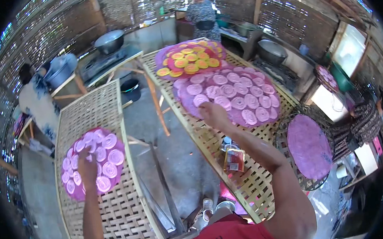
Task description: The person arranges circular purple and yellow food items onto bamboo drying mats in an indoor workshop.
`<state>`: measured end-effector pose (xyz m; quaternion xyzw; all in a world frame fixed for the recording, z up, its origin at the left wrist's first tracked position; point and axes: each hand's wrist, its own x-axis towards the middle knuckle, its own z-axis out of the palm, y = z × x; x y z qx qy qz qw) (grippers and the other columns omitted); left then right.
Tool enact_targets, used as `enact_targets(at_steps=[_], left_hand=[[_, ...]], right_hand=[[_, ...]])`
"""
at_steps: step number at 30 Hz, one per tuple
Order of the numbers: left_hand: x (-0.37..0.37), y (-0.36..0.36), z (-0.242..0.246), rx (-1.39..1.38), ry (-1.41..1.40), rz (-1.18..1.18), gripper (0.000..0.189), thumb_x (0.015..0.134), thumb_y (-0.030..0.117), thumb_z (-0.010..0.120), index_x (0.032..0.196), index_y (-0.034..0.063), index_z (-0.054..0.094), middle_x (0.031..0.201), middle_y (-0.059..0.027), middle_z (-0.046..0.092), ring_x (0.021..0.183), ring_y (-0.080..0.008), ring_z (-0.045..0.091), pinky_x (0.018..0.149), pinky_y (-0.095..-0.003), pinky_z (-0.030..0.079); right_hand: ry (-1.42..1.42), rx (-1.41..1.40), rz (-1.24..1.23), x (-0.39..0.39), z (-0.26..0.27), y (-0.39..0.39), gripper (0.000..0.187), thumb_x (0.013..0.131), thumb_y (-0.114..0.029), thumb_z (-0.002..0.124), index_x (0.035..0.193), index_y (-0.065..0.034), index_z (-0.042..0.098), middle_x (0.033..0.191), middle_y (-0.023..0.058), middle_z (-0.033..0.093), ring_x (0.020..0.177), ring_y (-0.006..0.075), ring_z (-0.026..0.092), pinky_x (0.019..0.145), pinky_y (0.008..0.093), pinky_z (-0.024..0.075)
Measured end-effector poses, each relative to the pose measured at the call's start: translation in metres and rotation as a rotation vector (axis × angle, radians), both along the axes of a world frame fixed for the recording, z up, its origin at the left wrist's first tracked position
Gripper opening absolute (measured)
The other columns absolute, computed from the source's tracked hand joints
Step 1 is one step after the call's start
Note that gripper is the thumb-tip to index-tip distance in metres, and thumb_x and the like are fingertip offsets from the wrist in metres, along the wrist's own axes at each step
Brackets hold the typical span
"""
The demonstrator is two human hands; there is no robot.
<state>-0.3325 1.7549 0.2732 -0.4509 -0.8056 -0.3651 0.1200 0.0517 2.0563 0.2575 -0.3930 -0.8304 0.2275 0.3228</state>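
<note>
My left hand (87,165) is over a round purple mat (80,194) covered with pink coiled discs (103,183), on the left woven bamboo rack (118,221). Its fingers touch or hover over a disc near the middle; which one is unclear. My right hand (212,114) reaches to the left edge of a larger purple mat (191,110) on the right bamboo rack (178,118), beside a pink coiled disc (200,100). Whether those fingers grip a disc cannot be made out. Beyond it, yellow-and-pink coiled discs (192,68) lie on another round mat.
A red-and-gold packet (235,160) lies on the right rack beneath my right forearm. A black bucket (130,87) stands between the racks. Large pots (109,42) sit on stoves behind. People are at the left (38,97), back (203,17) and right (365,124). A basket holds a pink oval sheet (308,148).
</note>
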Motion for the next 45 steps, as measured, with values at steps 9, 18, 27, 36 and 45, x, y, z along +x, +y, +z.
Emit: enact_targets(at_steps=[9,18,27,36,45], left_hand=[[0.205,0.255,-0.012,-0.119,-0.192,-0.455,0.032,0.079,0.019,0.066,0.107,0.0032,0.064,0.097,-0.0162,0.066,0.092,-0.0336,0.062,0.082,-0.0404,0.048],[0.252,0.411,-0.065,-0.016,0.119,-0.454,0.014,0.078,0.015,0.059,0.083,0.0032,0.067,0.078,-0.0197,0.064,0.077,-0.0391,0.062,0.070,-0.0487,0.048],[0.279,0.428,-0.054,-0.064,-0.078,-0.362,0.022,0.077,0.023,0.063,0.085,0.0040,0.071,0.081,-0.0213,0.066,0.078,-0.0379,0.064,0.073,-0.0476,0.050],[0.285,0.448,-0.042,-0.067,-0.122,-0.418,0.017,0.073,0.021,0.068,0.084,0.0078,0.072,0.084,-0.0176,0.067,0.081,-0.0358,0.064,0.072,-0.0451,0.050],[0.297,0.441,0.010,0.151,-0.156,-0.563,0.014,0.076,0.013,0.064,0.081,0.0001,0.064,0.076,-0.0183,0.064,0.075,-0.0353,0.063,0.069,-0.0419,0.049]], right_hand=[[-0.152,0.188,-0.829,0.248,-0.038,0.110,0.029,0.082,-0.028,0.056,0.100,-0.0076,0.069,0.089,0.0165,0.068,0.084,0.0337,0.066,0.073,0.0431,0.0508],[-0.543,-0.035,-0.852,0.276,-0.053,0.133,0.030,0.081,-0.030,0.055,0.089,-0.0058,0.070,0.092,0.0207,0.067,0.085,0.0366,0.065,0.075,0.0466,0.0516],[-0.084,-0.095,-0.804,0.265,-0.053,0.130,0.031,0.080,-0.033,0.062,0.094,-0.0058,0.065,0.093,0.0164,0.068,0.089,0.0362,0.064,0.077,0.0447,0.0500],[0.085,-0.165,-0.800,0.273,-0.050,0.123,0.033,0.080,-0.028,0.060,0.092,0.0030,0.066,0.080,0.0216,0.066,0.074,0.0344,0.065,0.068,0.0430,0.0489],[0.413,0.024,-0.584,0.259,0.002,0.130,0.019,0.087,-0.015,0.058,0.083,0.0034,0.064,0.059,0.0032,0.056,0.044,0.0107,0.049,0.041,0.0273,0.0385]])
